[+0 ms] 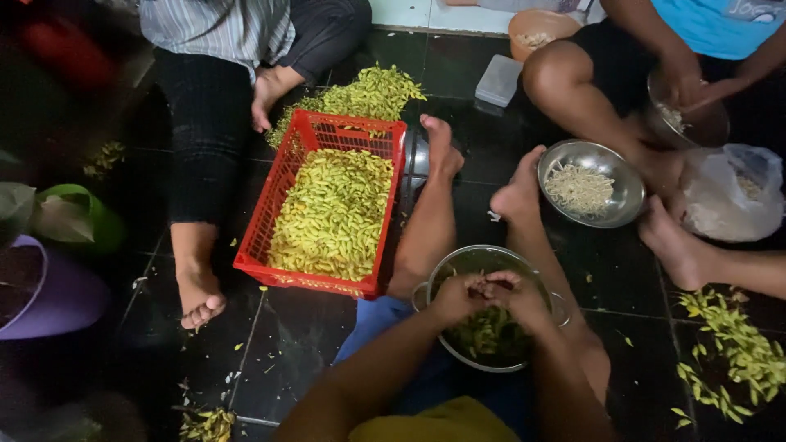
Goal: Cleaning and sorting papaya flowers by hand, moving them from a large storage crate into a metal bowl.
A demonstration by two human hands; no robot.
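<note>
Both hands, left hand (457,293) and right hand (516,295), pinch one small green pod (485,288) together (fingers closed), directly above the steel pot (458,263) between the legs.

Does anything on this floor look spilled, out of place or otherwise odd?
Yes. Yellow-green pods lie loose on the dark floor: a heap behind the red crate, a scatter at lower right, and a small clump at the bottom edge. Both hands, left hand and right hand, meet over a metal pot.
</note>
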